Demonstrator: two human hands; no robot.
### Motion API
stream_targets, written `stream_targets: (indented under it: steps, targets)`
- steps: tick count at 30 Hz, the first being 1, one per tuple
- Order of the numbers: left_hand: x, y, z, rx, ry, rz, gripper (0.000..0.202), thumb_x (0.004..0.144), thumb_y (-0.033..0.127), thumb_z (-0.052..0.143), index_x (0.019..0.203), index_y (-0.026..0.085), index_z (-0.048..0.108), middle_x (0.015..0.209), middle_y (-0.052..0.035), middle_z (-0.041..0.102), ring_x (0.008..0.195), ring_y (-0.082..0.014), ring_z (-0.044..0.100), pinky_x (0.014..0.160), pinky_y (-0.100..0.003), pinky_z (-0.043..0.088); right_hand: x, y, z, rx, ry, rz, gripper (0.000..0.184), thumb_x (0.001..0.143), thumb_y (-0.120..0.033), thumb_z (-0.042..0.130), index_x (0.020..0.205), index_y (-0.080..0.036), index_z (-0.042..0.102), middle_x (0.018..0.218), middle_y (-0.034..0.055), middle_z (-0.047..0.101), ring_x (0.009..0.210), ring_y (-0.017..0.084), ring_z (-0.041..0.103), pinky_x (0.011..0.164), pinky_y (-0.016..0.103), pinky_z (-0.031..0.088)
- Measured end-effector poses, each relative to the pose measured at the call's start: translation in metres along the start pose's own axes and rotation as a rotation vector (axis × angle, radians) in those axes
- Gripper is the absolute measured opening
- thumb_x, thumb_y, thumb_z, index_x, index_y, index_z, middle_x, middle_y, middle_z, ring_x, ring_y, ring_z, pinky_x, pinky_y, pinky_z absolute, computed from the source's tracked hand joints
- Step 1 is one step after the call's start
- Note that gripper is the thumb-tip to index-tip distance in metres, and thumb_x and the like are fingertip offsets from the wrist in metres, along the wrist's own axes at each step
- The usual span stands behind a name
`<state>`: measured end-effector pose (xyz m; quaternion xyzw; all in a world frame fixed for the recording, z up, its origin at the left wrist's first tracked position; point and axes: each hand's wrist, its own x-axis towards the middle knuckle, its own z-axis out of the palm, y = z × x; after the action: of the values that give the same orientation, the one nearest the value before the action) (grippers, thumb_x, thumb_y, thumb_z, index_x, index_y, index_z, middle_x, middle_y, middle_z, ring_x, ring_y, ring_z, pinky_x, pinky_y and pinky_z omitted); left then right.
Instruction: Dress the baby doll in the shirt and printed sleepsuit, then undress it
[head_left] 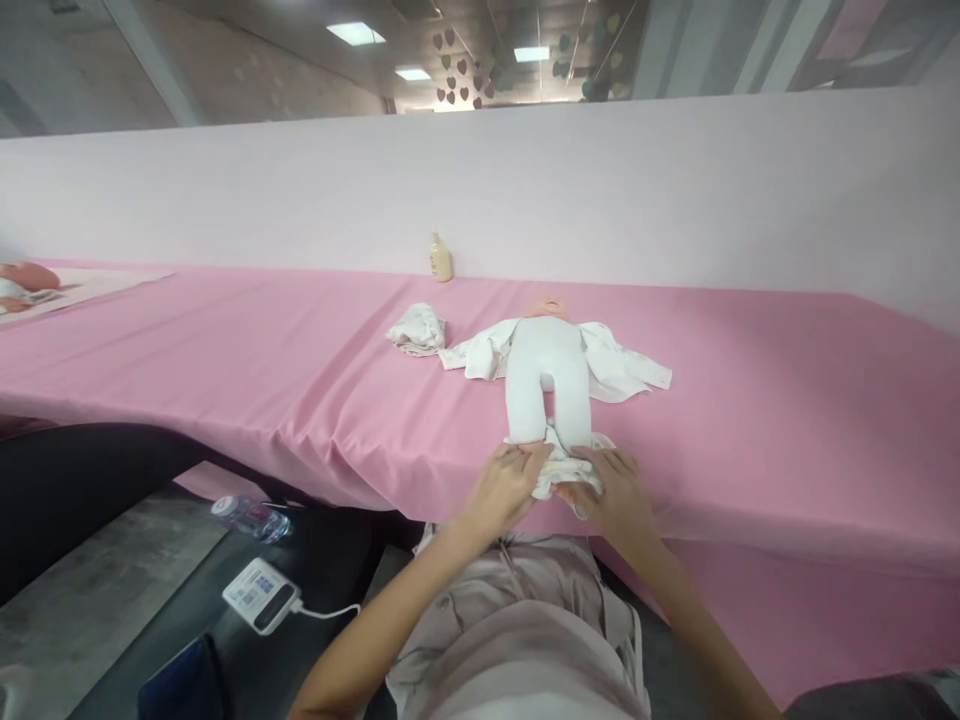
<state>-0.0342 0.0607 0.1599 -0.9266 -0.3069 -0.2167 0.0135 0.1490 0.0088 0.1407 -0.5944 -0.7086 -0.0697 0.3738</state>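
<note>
A white cloth doll [545, 372] lies on its back on the pink tablecloth [750, 400], legs toward me, on an opened white jacket [622, 365]. At its feet sits a small bunched cream garment [564, 472]. My left hand [501, 489] grips the garment's left side, fingers curled on the cloth. My right hand [616, 493] holds its right side the same way. Both hands rest at the table's near edge, just below the doll's feet.
A crumpled white cloth [418, 329] lies left of the doll. A small beige bottle [440, 258] stands against the pink back wall. Far left lies another doll [26, 280] on a mat. Below the table are a water bottle [251, 518] and a power bank [261, 594].
</note>
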Motion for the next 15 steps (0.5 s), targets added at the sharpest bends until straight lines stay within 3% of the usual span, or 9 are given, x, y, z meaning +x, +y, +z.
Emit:
stream_targets:
  steps: [2,4,8,11,15]
  targets:
    - [-0.008,0.002,0.007,-0.051,0.106,-0.055,0.048,0.079,0.011,0.043,0.127,0.019,0.044,0.094,-0.0090,0.065,0.085,-0.0230,0.059,0.079,-0.037,0.042,-0.011,-0.008,-0.003,-0.027,-0.032,-0.030,0.043,0.075,-0.040,0.060,0.113,-0.020,0.054,0.101,0.0112,0.062,0.097,0.031,0.052,0.085,0.046,0.040]
    - [-0.014,0.004,0.012,-0.081,0.215,-0.117,0.048,0.077,0.008,0.041,0.123,0.021,0.048,0.088,-0.0071,0.065,0.080,-0.0222,0.059,0.076,-0.037,0.042,-0.017,-0.015,-0.002,-0.070,-0.015,-0.056,0.042,0.075,-0.041,0.061,0.112,-0.021,0.054,0.098,0.0116,0.062,0.096,0.033,0.052,0.085,0.049,0.039]
    - [-0.020,0.008,0.016,-0.034,0.410,-0.147,0.038,0.081,0.009,0.038,0.112,0.023,0.056,0.080,-0.0056,0.066,0.074,-0.0216,0.058,0.071,-0.038,0.041,-0.020,-0.021,0.009,-0.020,0.096,-0.029,0.023,0.080,-0.026,0.052,0.103,-0.023,0.054,0.088,0.0099,0.063,0.085,0.029,0.054,0.073,0.046,0.045]
    - [-0.025,0.011,0.015,0.035,0.522,-0.143,0.033,0.083,0.014,0.041,0.107,0.025,0.059,0.073,-0.0047,0.065,0.070,-0.0216,0.056,0.070,-0.039,0.039,-0.023,-0.024,0.016,0.063,0.216,-0.073,0.030,0.078,-0.012,0.045,0.104,-0.024,0.053,0.080,0.0082,0.063,0.075,0.027,0.054,0.067,0.043,0.048]
    - [-0.034,0.013,0.014,0.054,0.582,-0.103,0.031,0.083,0.016,0.042,0.105,0.026,0.061,0.063,-0.0040,0.061,0.061,-0.0203,0.053,0.068,-0.039,0.040,-0.027,-0.030,0.015,0.044,0.336,-0.198,0.030,0.076,-0.010,0.045,0.100,-0.026,0.053,0.074,0.0074,0.060,0.069,0.026,0.053,0.065,0.043,0.047]
